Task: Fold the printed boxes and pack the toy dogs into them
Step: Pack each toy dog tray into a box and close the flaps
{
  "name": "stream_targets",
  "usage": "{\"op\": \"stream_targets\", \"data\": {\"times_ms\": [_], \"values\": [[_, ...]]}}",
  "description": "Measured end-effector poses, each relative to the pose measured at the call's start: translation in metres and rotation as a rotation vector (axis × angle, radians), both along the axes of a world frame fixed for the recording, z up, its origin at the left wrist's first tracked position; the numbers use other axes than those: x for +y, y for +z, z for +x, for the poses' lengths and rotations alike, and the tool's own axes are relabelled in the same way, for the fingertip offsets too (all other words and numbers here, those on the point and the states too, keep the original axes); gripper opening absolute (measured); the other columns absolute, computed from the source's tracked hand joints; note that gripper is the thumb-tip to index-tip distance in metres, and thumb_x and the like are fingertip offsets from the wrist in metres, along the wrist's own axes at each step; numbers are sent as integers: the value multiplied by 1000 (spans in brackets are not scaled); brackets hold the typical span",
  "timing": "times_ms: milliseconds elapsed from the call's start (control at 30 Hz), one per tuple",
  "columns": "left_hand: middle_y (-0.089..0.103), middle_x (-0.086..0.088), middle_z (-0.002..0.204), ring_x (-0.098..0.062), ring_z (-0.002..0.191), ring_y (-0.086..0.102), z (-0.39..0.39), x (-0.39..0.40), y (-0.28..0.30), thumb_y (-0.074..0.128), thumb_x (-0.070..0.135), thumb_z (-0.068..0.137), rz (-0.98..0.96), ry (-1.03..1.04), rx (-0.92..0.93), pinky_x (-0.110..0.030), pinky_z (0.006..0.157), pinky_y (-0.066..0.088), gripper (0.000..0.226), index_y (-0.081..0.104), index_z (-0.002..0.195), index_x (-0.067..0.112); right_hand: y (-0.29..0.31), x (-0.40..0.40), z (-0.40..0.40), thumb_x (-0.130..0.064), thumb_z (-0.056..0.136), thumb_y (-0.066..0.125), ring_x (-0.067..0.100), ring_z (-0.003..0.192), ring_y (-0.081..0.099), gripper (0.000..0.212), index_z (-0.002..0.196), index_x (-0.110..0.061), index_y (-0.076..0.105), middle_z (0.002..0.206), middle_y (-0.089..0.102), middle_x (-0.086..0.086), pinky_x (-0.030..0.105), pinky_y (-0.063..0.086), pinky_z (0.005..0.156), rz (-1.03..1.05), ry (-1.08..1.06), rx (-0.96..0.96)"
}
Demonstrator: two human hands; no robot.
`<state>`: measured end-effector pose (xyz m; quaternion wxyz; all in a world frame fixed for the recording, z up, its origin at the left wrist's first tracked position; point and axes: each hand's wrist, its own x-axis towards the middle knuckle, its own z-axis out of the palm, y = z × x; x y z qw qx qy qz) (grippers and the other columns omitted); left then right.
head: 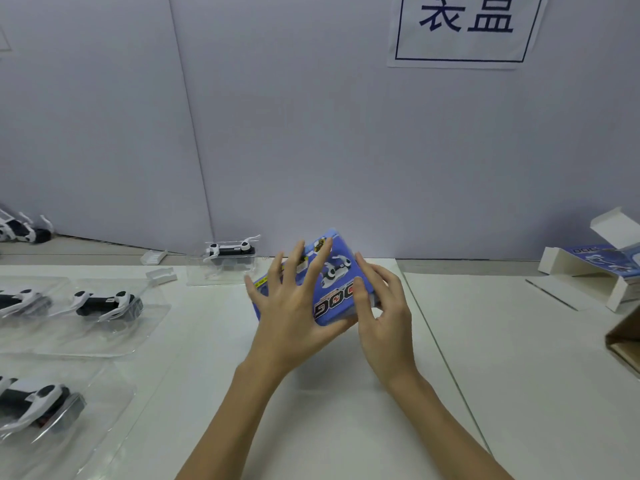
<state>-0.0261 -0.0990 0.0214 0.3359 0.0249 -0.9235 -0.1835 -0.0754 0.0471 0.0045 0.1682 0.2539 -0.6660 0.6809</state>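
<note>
1. Centrally, the left hand [289, 308] is lying on the printed blue box [334, 289], fingers [298, 259] spread wide and straight.
2. The right hand [384, 306] is gripping the box's right end, fingers curled.
3. The box is sitting mid-table [346, 427], long axis slanting near-left to far-right, lettering upside down.

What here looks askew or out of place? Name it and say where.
Little stands out. The blue box sits tilted between the left hand and right hand, being handled. At far right a second printed box lies with its white flaps open, unfinished rather than damaged.
</note>
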Motion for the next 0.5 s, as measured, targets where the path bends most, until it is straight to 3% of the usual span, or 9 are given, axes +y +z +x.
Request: {"op": "stream_targets", "data": {"times_ms": [67,133,200,233,300,367,433,500], "values": [[6,10,171,-25,159,6,-3,-13,-8,63,89,70,100,-40,-180,-71,118,19,110,4,158,58,-3,5,-5,-45,94,55,16,122,61,51,143,-32,57,126,52,2,13,57,75,10,-100,-79],[24,4,162,-21,154,23,-7,-22,-14,79,77,67,274,-105,-238,-47,116,39,109,26,157,45,-5,10,-10,-53,92,52,16,115,62,51,142,-42,54,118,49,3,9,54,73,67,-155,-126],[44,8,140,-5,129,51,-8,-26,-16,86,75,53,432,-92,-185,-19,95,46,103,46,139,35,-6,15,-15,-58,90,52,16,111,60,53,142,-49,49,114,46,2,9,52,72,180,-171,-93],[51,12,127,4,113,56,-8,-28,-15,89,77,45,516,-68,-144,-13,84,46,103,49,130,34,-5,17,-17,-61,89,54,17,109,59,58,145,-49,46,113,44,1,8,51,73,250,-183,-44],[57,18,113,6,97,60,-9,-33,-12,89,82,36,701,-11,-58,-11,72,47,105,49,118,31,-1,23,-21,-66,84,60,15,111,53,78,155,-43,38,119,41,1,3,46,78,363,-155,69],[66,13,110,-3,92,68,-9,-40,-8,86,84,36,896,43,12,-18,69,54,99,52,112,31,1,27,-23,-77,80,62,12,126,42,96,161,-39,26,139,35,0,3,37,97,493,-128,211],[72,7,107,-8,89,73,-8,-46,-5,90,80,42,1063,66,64,-24,70,56,94,57,115,31,4,29,-22,-83,78,61,13,147,27,106,164,-41,16,164,17,-5,20,22,116,606,-108,319],[76,6,102,-4,77,75,-7,-48,-5,89,73,52,1188,81,98,-23,67,53,87,61,119,26,8,27,-20,-68,84,68,17,154,23,103,165,-33,15,172,10,-5,28,18,121,607,-71,392]]}}
